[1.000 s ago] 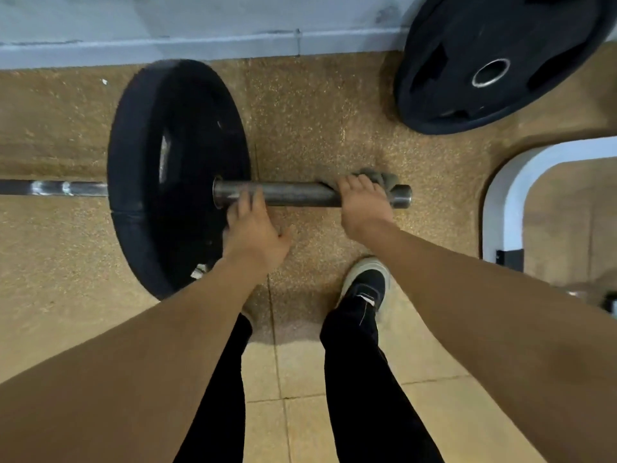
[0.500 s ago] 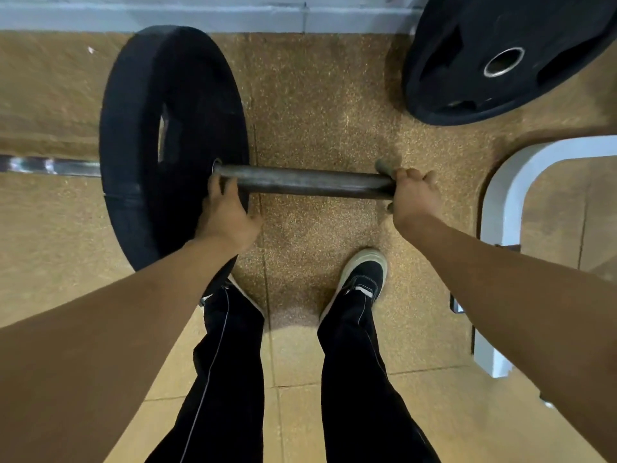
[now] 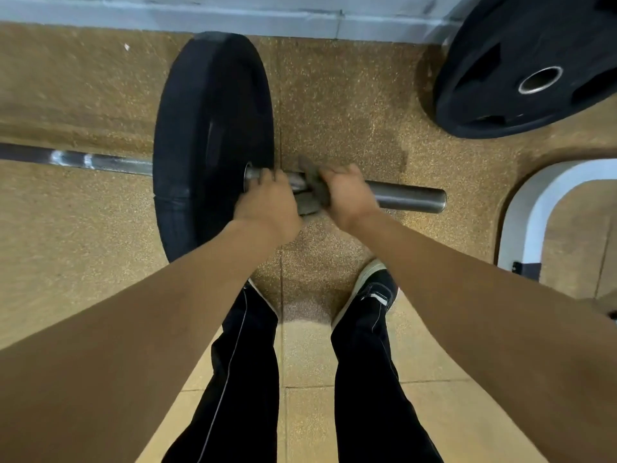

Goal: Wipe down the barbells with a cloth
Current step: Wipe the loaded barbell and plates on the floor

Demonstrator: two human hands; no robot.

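Observation:
A barbell lies across the speckled floor, its grey sleeve [image 3: 407, 194] sticking out to the right of a black plate [image 3: 207, 128]. My left hand [image 3: 267, 205] grips the sleeve right beside the plate. My right hand [image 3: 344, 192] holds a dark grey cloth [image 3: 312, 185] wrapped round the sleeve, close against my left hand. The bare end of the sleeve shows to the right of it. The thin shaft [image 3: 100, 160] runs off to the left of the plate.
A second black plate [image 3: 521, 71] leans against the wall at the top right. A white curved frame [image 3: 534, 202] stands on the right. My legs and one shoe [image 3: 374, 289] are just below the sleeve.
My right hand has slid the cloth left along the sleeve, from its outer end to beside my left hand. My left hand keeps its grip by the plate.

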